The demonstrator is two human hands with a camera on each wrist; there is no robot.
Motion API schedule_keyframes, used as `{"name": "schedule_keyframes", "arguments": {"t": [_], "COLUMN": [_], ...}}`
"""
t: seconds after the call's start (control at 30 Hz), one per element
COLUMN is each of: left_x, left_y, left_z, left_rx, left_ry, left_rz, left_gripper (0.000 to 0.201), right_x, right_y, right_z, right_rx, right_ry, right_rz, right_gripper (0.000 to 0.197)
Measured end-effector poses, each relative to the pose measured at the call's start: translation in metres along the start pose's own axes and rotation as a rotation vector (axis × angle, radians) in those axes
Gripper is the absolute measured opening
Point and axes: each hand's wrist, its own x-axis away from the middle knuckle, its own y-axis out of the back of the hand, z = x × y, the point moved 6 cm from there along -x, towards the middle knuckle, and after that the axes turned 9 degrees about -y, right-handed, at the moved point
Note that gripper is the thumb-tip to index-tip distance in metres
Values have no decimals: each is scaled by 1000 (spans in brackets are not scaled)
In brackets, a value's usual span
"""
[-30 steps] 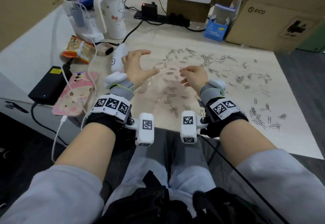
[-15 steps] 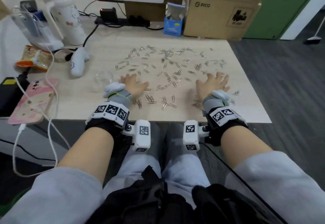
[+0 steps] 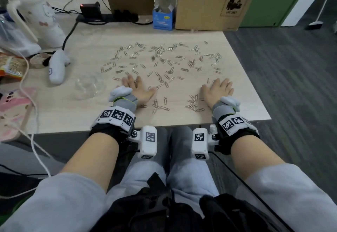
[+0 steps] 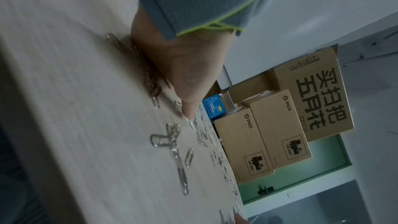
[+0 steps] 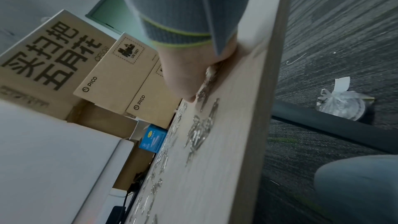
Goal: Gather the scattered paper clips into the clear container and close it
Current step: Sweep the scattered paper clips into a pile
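Observation:
Many silver paper clips [image 3: 160,62] lie scattered over the light wood table [image 3: 73,115]. The clear container [image 3: 89,87] stands on the table just left of my left hand. My left hand [image 3: 136,89] lies flat, palm down, fingers straight, with clips beside and under it [image 4: 150,77]. My right hand [image 3: 218,90] also lies flat near the table's right front, a small heap of clips [image 3: 193,104] at its left. In the right wrist view the right hand [image 5: 185,74] presses on the table with clips [image 5: 200,132] beside it.
A white controller [image 3: 57,67], a snack packet [image 3: 11,66], a white bottle [image 3: 36,13], cables and a pink phone [image 3: 12,111] crowd the left side. A blue box [image 3: 163,17] and cardboard boxes [image 3: 213,4] stand at the back. The table's right edge drops to carpet.
Both hands came down from above the clips and spread apart, now lying flat near the front edge. The head view shifted right and back.

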Motion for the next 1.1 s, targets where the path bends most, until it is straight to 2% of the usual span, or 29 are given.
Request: {"name": "schedule_keyframes", "arguments": {"t": [0.23,0.33,0.43,0.5,0.57,0.7,0.83,0.93,1.0,1.1], "left_x": [-8,-5,0,6,12,25,37,44,46,48], "left_y": [4,15,36,49,57,58,51,39,35,32], "left_z": [-33,-43,-30,-14,-2,18,28,31,33,30], "left_rx": [30,201,470,516,479,342,322,327,284,320], "left_ry": [-84,-183,-221,-183,-156,-80,-18,-2,0,-13], "left_rz": [39,31,-102,-197,-235,-197,-141,-115,-133,-191], "left_gripper": [83,78,77,80,82,81,64,51,42,34], "right_x": [8,13,18,17,16,15,20,27,31,39], "right_y": [-19,-22,-9,1,9,23,28,28,24,14], "right_z": [50,70,80,79,71,49,30,17,11,11], "right_rx": [38,-66,-272,-333,-364,-302,-151,-36,-2,-49], "right_ry": [188,284,337,332,285,171,99,62,58,92], "right_rz": [130,185,217,169,108,-1,73,148,201,216], "right_gripper": [61,47,44,46,43,54,77,88,85,67]}}
